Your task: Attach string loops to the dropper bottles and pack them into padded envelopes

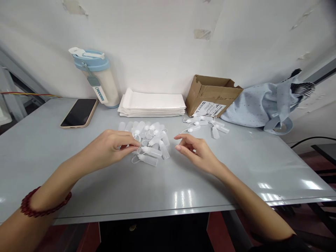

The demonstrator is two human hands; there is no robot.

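Through my head view, I have the left hand (111, 147) at the near-left edge of the larger pile of small translucent bottles (153, 152), thumb and forefinger nearly meeting, though I cannot tell whether they grip a loop. My right hand (201, 152) is beside the pile, its thumb and forefinger parted with nothing between them, and the smaller cluster (215, 132) lies by the cardboard box (220, 98). I judge a light fingertip pinch best here, as the thin loops could snag neighbouring bottles.
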